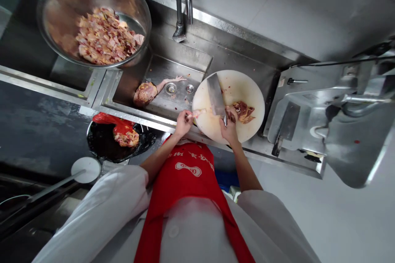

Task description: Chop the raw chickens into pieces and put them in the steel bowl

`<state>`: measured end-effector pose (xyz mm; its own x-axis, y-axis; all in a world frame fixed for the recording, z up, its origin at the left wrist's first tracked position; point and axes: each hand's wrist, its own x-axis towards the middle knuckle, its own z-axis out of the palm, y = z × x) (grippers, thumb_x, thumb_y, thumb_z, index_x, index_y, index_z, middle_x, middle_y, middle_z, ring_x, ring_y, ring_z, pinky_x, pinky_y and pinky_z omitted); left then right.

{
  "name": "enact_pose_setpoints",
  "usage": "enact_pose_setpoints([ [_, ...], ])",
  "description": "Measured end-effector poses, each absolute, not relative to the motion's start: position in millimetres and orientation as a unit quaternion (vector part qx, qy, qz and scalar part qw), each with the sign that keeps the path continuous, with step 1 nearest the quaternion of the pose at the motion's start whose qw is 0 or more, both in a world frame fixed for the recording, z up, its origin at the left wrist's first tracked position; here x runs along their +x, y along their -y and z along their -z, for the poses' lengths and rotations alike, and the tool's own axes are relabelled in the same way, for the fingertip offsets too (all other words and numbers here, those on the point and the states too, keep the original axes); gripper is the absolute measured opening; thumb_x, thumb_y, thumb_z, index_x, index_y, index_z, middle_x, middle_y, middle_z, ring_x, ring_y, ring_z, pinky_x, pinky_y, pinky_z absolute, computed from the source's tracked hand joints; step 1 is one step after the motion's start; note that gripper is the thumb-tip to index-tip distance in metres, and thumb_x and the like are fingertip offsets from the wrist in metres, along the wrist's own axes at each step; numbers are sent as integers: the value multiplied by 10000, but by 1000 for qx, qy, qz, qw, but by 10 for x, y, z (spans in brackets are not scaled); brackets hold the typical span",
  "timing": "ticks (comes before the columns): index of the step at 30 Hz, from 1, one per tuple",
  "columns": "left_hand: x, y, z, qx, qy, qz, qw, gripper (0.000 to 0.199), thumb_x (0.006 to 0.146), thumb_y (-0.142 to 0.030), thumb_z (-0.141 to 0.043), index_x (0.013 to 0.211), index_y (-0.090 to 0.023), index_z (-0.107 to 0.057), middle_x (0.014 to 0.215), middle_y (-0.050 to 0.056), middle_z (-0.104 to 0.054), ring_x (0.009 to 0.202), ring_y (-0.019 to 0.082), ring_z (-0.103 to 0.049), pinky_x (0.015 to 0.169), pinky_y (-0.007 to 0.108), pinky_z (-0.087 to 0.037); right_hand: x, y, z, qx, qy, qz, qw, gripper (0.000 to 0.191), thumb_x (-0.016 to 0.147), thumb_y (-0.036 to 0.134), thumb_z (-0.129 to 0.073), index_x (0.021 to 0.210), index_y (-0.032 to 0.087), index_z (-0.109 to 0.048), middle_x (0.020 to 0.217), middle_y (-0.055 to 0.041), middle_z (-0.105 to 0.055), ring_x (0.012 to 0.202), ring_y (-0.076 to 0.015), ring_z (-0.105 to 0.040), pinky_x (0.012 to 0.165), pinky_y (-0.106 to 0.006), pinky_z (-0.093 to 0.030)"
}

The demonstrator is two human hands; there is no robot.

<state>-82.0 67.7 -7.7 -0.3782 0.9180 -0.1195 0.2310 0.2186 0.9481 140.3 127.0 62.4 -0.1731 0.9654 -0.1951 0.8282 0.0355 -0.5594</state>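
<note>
My right hand [228, 129] grips the handle of a cleaver [215, 94], whose wide blade lies over the round white cutting board [205, 131] and points away from me. Close by my right fingers, dark pieces of poultry meat [243, 111] rest on the board. At the board's left edge, my left hand [184, 122] is closed, its fingertips pinching one end of a thin, pale piece of poultry [198, 113]. The other end of that piece reaches onto the board, left of the blade.
A large steel bowl [135, 4] of chopped poultry stands at the upper left. In the sink [173, 68] lies poultry with its foot [146, 92], below a faucet [180, 8]. A black-lined bin [101, 141] is below left. At right, a steel machine [348, 144] has another cleaver [288, 125] beside it.
</note>
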Motion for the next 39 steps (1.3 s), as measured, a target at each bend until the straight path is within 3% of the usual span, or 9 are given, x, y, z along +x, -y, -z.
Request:
enact_pose_setpoints([
  [5, -678, -793, 105, 461, -683, -461, 330, 165, 901, -303, -611, 787, -184, -606, 801, 52, -589, 776, 181, -567, 700, 292, -482, 1419, -1211, -1119, -677, 685, -228, 147, 572, 981, 545, -393, 1296, 107, -586, 1017, -189, -715, 931, -301, -693, 811, -400, -536],
  [10, -596, -793, 92, 458, -697, -460, 303, 209, 895, -331, -636, 752, -184, -598, 774, 39, -583, 748, 171, -553, 686, 282, -452, 1169, -1033, -1180, -705, 652, -173, 218, 612, 997, 554, -338, 1312, 73, -547, 1017, -218, -696, 974, -327, -690, 784, -415, -536],
  [14, -637, -763, 91, 455, -698, -455, 314, 224, 896, -345, -631, 747, -182, -594, 786, 35, -592, 740, 158, -557, 685, 267, -448, 985, -941, -714, -678, 670, -295, 69, 552, 992, 498, -350, 1131, 58, -652, 923, -235, -713, 928, -319, -692, 810, -413, -535],
  [16, -666, -762, 80, 449, -703, -446, 325, 194, 886, -338, -640, 775, -182, -606, 787, 31, -603, 722, 152, -556, 680, 261, -445, 1018, -985, -543, -660, 678, -321, 40, 521, 984, 474, -387, 1142, 56, -655, 1025, -249, -711, 1046, -321, -668, 900, -415, -516],
  [19, -676, -800, 29, 454, -709, -407, 354, 153, 866, -331, -660, 833, -184, -631, 747, 14, -617, 651, 140, -537, 645, 255, -422, 1199, -1112, -453, -618, 718, -306, 94, 533, 975, 456, -431, 1327, 83, -573, 1371, -231, -580, 1354, -285, -482, 1104, -416, -396],
  [23, -601, -908, -42, 487, -700, -358, 381, 155, 885, -323, -625, 817, -183, -629, 692, 9, -620, 603, 137, -531, 615, 253, -397, 1369, -1201, -485, -606, 721, -305, 140, 572, 981, 410, -417, 1461, 102, -457, 1506, -180, -470, 1444, -234, -371, 1176, -392, -318],
  [29, -596, -928, -40, 475, -698, -359, 397, 148, 872, -315, -627, 828, -175, -642, 722, 22, -662, 625, 147, -577, 619, 255, -424, 1333, -1309, -914, -640, 693, -306, 128, 558, 982, 467, -426, 1389, 103, -541, 1224, -203, -674, 1173, -299, -619, 1005, -416, -476],
  [33, -618, -862, -39, 455, -699, -382, 397, 168, 857, -329, -641, 887, -168, -679, 757, 32, -698, 650, 153, -616, 649, 261, -459, 1286, -1284, -1257, -697, 657, -225, 179, 592, 994, 548, -368, 1299, 86, -577, 1050, -212, -700, 1036, -330, -669, 898, -441, -508],
  [39, -665, -833, -52, 448, -709, -366, 403, 158, 862, -308, -623, 839, -165, -684, 729, 42, -695, 647, 161, -615, 669, 270, -482, 1086, -895, -800, -685, 670, -274, 89, 552, 1002, 475, -329, 1217, 45, -601, 1073, -269, -680, 1072, -341, -649, 935, -452, -487],
])
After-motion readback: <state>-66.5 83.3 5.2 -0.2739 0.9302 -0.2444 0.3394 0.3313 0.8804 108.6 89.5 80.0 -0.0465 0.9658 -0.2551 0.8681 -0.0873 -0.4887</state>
